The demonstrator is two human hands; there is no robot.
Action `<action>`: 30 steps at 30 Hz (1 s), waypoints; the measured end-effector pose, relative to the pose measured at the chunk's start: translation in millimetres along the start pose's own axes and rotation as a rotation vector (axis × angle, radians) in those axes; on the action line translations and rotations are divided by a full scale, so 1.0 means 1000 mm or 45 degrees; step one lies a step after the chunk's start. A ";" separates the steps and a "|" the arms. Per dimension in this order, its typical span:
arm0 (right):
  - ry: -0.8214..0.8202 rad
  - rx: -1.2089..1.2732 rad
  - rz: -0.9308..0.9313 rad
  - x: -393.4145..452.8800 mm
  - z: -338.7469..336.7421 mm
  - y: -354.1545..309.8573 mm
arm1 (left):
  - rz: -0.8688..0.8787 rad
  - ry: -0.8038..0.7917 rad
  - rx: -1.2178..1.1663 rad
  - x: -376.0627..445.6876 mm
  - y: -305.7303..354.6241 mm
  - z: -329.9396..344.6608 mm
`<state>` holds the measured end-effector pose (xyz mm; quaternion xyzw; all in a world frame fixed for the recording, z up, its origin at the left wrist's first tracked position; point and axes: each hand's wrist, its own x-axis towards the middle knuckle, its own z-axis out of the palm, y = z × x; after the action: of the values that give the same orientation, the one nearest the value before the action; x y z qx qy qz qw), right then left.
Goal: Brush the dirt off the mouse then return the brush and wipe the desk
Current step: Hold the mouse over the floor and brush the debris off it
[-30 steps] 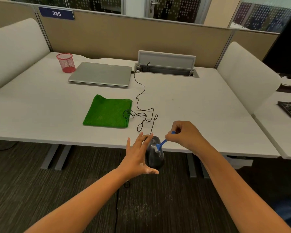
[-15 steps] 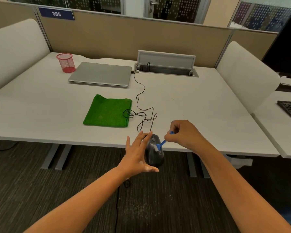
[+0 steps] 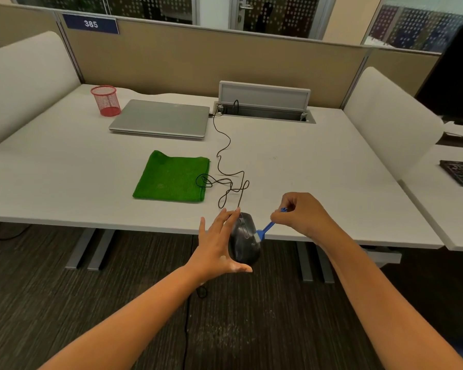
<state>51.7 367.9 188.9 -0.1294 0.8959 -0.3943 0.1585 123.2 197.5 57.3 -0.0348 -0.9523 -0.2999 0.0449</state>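
Mouse (image 3: 244, 237) in left hand (image 3: 219, 247)

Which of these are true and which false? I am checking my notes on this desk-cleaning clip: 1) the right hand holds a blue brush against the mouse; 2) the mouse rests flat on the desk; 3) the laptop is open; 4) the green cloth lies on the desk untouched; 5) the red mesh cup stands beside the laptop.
1) True: the right hand pinches the blue brush, bristles on the mouse.
2) False: the left hand holds the mouse up at the near edge of the desk.
3) False: the laptop is closed.
4) True: the green cloth lies flat, no hand on it.
5) True: the red mesh cup stands just left of the laptop.
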 end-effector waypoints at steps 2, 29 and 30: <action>-0.002 0.070 0.019 -0.001 0.000 0.000 | 0.002 0.000 0.000 -0.001 0.001 0.000; 0.145 0.408 0.078 -0.011 -0.008 0.043 | -0.061 0.076 -0.244 -0.007 0.009 -0.004; 0.142 0.414 0.065 -0.012 -0.008 0.041 | -0.063 0.055 -0.225 -0.007 0.010 -0.005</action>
<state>55.1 404.2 165.4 -0.0572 0.8306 -0.5366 0.1373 131.6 202.8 66.2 -0.0085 -0.9214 -0.3845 0.0548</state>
